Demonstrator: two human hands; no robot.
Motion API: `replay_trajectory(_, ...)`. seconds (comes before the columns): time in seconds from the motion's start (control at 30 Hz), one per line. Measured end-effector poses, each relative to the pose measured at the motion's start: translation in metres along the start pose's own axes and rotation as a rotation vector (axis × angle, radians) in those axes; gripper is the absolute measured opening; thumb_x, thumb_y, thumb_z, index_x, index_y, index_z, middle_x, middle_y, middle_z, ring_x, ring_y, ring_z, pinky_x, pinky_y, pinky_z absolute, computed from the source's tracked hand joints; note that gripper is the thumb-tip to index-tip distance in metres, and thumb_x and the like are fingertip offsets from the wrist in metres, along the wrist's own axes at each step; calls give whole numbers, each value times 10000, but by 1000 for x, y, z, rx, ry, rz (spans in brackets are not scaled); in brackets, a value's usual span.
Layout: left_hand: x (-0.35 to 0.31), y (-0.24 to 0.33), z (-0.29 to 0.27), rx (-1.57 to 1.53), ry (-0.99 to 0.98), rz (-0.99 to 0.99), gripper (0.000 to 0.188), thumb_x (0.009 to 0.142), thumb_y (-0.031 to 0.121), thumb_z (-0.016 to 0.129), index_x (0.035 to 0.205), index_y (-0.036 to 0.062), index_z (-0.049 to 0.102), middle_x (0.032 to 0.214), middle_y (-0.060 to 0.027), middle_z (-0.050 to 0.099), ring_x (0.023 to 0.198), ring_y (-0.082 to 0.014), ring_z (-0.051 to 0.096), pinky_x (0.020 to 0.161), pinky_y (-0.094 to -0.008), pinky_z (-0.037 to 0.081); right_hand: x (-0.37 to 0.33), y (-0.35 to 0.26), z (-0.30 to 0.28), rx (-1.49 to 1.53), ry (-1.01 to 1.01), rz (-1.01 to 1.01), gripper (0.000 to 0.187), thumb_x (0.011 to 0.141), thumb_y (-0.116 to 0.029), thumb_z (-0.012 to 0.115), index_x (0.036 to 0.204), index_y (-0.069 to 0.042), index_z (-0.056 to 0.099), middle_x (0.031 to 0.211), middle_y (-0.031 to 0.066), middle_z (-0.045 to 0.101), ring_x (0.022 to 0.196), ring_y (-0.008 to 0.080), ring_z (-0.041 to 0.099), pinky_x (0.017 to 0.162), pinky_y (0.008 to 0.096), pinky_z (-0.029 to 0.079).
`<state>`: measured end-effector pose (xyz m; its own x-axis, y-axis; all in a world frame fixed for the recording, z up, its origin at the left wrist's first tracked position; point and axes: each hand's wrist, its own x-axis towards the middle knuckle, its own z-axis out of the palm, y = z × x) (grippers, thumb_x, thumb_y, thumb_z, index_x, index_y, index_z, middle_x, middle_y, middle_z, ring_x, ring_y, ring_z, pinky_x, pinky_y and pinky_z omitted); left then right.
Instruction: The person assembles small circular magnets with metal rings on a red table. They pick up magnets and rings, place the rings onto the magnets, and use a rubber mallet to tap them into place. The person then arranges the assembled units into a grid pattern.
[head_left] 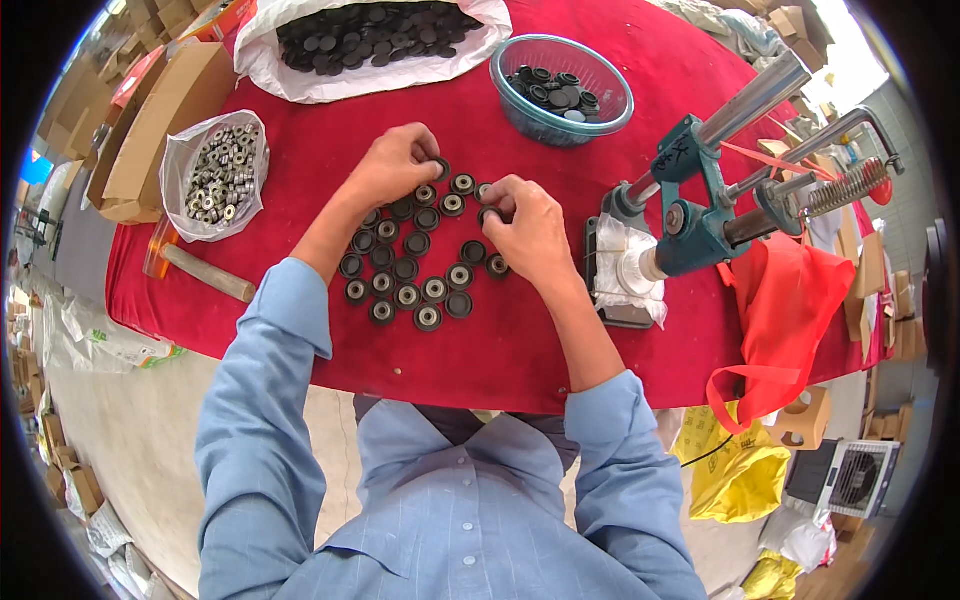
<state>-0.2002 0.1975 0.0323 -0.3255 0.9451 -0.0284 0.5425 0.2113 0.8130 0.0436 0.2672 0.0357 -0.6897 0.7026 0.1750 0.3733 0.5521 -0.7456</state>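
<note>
On the left of a red-covered counter (pixel 480 365), an open cardboard box (pixel 165 135) stands beside a plastic bag (pixel 178 180) of small metal rings (pixel 222 178). Below them a hammer (pixel 208 273) lies near the left edge, its handle slanting toward the person's left sleeve. A white sack (pixel 330 88) of black discs fills the far edge. In the middle, the left hand (pixel 400 160) pinches a black cap (pixel 443 168) between thumb and fingertips, above a loose cluster of black wheels (pixel 407 295), many with metal centres. To the cluster's right, the right hand (pixel 530 225) has its grip closed around a dark round piece (pixel 489 215), partly hidden. Bare cloth runs from the cluster to the front edge. Beyond, a clear bowl (pixel 548 128) holds more black pieces. Open cloth separates the right hand from a green press (pixel 695 195); past it, a red bag (pixel 790 300) hangs over the front edge.
</note>
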Motion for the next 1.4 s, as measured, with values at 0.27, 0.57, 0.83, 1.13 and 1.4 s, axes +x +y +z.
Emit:
replay_trajectory(0.27, -45, 14, -31, -599, -33, -315, 284, 952, 124, 687, 1227, 56, 707, 1132, -43, 695, 953, -138, 694, 822, -307, 564, -31, -9, -1, -260, -309, -188, 275, 894, -40, 748, 1167, -37, 725, 1172, 182, 653, 1071, 399, 689, 964, 491, 569)
replay_trajectory(0.57, -58, -4, -12, 487, 22, 144, 376, 807, 192, 874, 1074, -1, 694, 1023, -169, 710, 957, -359, 672, 876, -450, 540, -12, -15, -5, 21, -262, -205, 374, 852, -4, 705, 1224, -35, 692, 1044, 166, 657, 996, 366, 682, 876, 481, 570)
replay_trajectory(0.83, -63, 2, -44, 71, 96, -66, 132, 915, 112, 719, 1007, 29, 675, 943, -91, 730, 839, -179, 688, 712, -370, 548, 2, -23, 43, -224, -181, -413, 338, 846, 17, 697, 1184, 8, 707, 1240, 203, 596, 1048, 393, 697, 914, 490, 609)
replay_trajectory(1.13, -71, -9, -61, -283, -10, -161, 285, 936, 60, 617, 1196, 39, 734, 926, -4, 692, 773, -62, 627, 673, -234, 523, -9, -38, 43, -365, -200, -369, 324, 821, 12, 735, 1140, 11, 676, 1193, 201, 596, 1033, 385, 696, 890, 477, 627)
replay_trajectory(1.4, -65, -26, -40, 408, 24, 197, 307, 902, 20, 703, 1202, 66, 749, 1088, -182, 716, 1076, -426, 675, 974, -501, 552, -16, -20, 36, -280, -142, -380, 368, 852, -4, 730, 1216, -5, 683, 1186, 206, 603, 1075, 395, 686, 917, 502, 605)
